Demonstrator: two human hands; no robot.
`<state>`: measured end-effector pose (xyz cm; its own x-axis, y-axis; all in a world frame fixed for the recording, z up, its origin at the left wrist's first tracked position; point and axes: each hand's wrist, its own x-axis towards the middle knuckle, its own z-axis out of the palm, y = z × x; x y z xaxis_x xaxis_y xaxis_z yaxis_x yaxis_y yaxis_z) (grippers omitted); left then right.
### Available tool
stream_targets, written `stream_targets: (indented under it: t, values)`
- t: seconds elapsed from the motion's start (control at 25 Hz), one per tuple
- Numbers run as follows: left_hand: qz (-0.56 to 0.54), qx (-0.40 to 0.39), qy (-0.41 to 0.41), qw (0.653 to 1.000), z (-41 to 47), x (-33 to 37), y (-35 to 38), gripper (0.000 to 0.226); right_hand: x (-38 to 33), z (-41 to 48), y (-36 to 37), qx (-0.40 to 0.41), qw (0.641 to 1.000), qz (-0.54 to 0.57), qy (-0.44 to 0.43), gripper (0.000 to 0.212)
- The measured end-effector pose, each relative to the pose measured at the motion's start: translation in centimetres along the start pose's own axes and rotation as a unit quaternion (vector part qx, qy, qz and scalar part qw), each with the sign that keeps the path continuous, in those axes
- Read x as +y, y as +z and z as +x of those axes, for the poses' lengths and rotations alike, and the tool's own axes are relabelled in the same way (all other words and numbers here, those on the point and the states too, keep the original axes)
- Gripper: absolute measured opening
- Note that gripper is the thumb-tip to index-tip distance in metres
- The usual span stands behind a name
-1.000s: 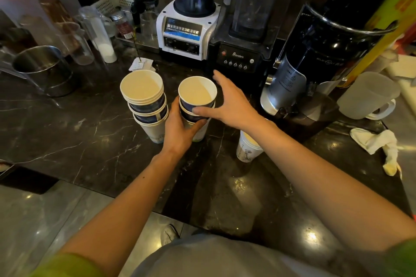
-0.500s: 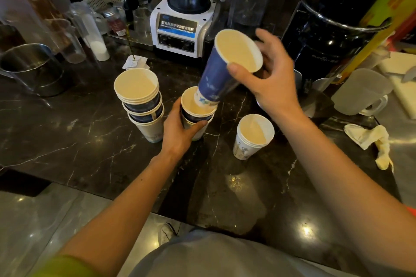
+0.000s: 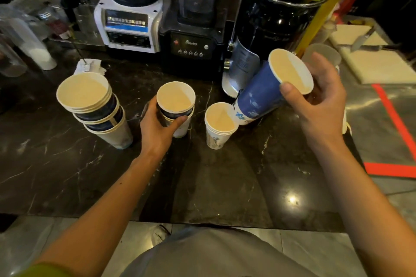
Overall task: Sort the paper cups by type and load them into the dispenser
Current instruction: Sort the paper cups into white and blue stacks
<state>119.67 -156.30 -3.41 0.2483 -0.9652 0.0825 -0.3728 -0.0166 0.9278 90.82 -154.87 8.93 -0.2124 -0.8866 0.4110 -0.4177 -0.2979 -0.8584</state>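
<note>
My right hand [image 3: 319, 105] grips a blue paper cup [image 3: 263, 94] by its rim, tilted, with its base just above a short stack of white printed cups [image 3: 216, 132] on the dark marble counter [image 3: 67, 164]. Around the middle stack of mixed blue and white cups [image 3: 175, 108] my left hand [image 3: 157, 128] is closed, holding its side. A taller, leaning stack of blue and white cups [image 3: 96, 110] stands at the left, untouched. No dispenser is visible.
Behind the cups stand a white blender [image 3: 130, 18], a black blender [image 3: 193, 29] and a black grinder machine [image 3: 270, 24]. A folded paper scrap [image 3: 89, 66] lies behind the left stack. A white cutting board with a knife [image 3: 371, 58] and red tape [image 3: 391, 119] are at the right.
My right hand lifted the blue cup off the middle stack and carried it rightward and down, over the white cup stack. My left hand stayed on the middle stack.
</note>
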Motion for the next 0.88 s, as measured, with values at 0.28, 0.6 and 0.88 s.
stream_targets:
  t: [0.28,0.6,0.88]
  values:
    - [0.001,0.000,0.003,1.000,-0.3,0.6,0.5,0.082,2.8,-2.1,-1.5,0.023,0.998,-0.013,0.053,0.080]
    - [-0.008,-0.008,-0.007,1.000,0.0,0.5,0.7,0.084,4.9,-2.6,-2.6,0.026,0.995,-0.042,0.091,0.078]
    - [-0.009,-0.013,-0.008,1.000,-0.1,0.4,0.7,0.084,8.6,-4.8,-0.5,-0.075,0.974,-0.136,0.168,0.088]
